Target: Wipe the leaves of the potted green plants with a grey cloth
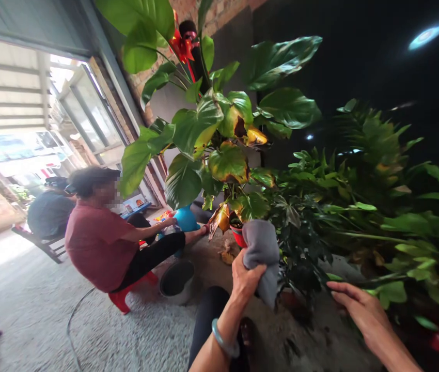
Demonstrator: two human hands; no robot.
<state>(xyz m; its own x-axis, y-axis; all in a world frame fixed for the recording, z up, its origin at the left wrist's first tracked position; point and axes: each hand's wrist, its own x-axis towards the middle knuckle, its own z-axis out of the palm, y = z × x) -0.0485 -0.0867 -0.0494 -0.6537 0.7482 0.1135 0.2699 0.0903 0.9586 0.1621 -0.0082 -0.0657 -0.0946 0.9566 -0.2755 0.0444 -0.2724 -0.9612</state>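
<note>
- Cloth (pixel 262 258) is grey and soft, and it stands up out of the left hand, in front of the lower leaves of the big plant.
- Left hand (pixel 248 276) is closed around the bottom of this cloth, with the fingers folded on it and the thumb at its side. A pale green bangle (pixel 223 338) sits on the wrist.
- Right hand (pixel 359 305) is reaching to the right side, with the fingers close together and a little bent. Its fingertips (pixel 335 290) are at a thin stem and a green leaf (pixel 392 292); I cannot tell if they really grip it.
- Big plant (pixel 227 163) has wide glossy leaves, some with yellow and brown parts, and it grows from a red pot (pixel 238 236) just beyond the cloth.
- Bushy plant (pixel 362 206) fills the right side, near the right hand.
- Co-worker (pixel 99 243) in a dark red shirt sits on a red stool (pixel 126 294), and one hand (pixel 169 222) is at a blue pot (pixel 186 219).
- Bucket (pixel 176 281) stands on the floor, near this stool.
- Second person (pixel 51 214) sits farther back, near the doorway.
</note>
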